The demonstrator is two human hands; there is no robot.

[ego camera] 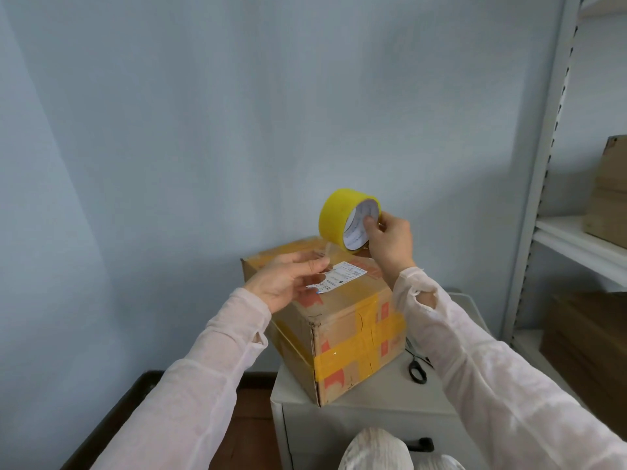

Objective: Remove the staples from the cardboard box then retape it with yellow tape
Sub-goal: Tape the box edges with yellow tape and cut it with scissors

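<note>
A cardboard box (342, 337) with red print, a white label and bands of yellow tape around it sits on a grey cabinet (366, 412). My right hand (390, 239) holds a roll of yellow tape (339, 215) in the air above the box's far edge, fingers hooked into the core. A short clear-yellow strip runs down from the roll to my left hand (288, 279), whose thumb and fingers pinch the strip's free end just over the box top.
Black-handled scissors (418, 368) lie on the cabinet right of the box. A metal shelf unit (556, 164) with more cardboard boxes (610, 191) stands at the right. A pale blue wall is behind, with a dark wood floor at the lower left.
</note>
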